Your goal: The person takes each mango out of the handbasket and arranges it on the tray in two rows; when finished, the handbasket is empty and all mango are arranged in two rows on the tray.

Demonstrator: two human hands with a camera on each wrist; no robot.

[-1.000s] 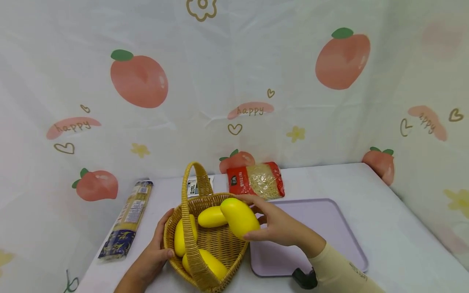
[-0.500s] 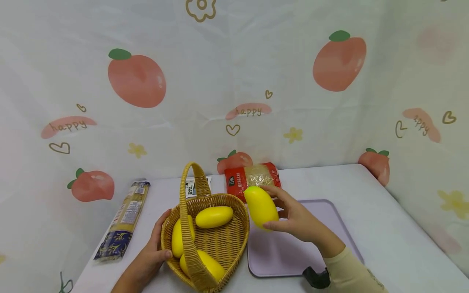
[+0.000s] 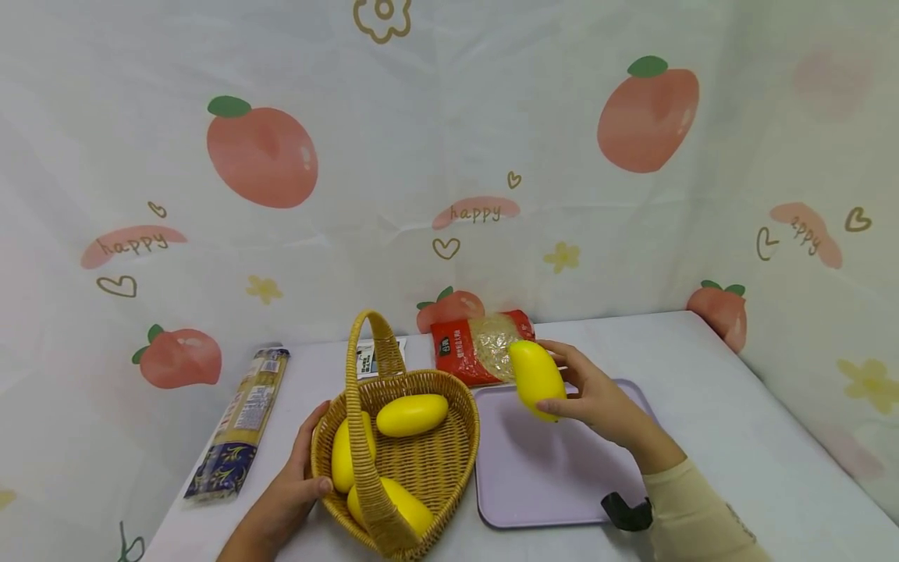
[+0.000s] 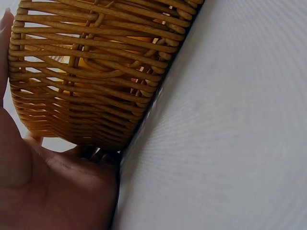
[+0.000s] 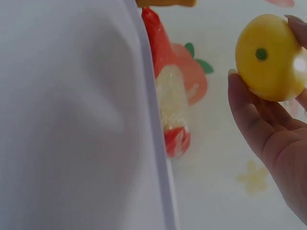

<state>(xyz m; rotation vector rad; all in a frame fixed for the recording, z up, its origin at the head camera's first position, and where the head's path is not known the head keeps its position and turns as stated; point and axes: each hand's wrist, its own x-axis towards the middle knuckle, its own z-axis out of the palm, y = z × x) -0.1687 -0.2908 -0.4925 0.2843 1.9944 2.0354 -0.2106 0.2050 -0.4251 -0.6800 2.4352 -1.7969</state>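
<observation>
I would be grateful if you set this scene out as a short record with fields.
Left grip: cupped against the left side of the wicker basket
Right grip: holds a yellow mango-shaped fruit in the air, apart from the lilac tray
Basket contents: three other yellow fruits
Tray position: right of the basket
Behind: a red packet with a clear section; a white packet partly hidden by the basket handle
Far left: a long packet with a dark blue end
</observation>
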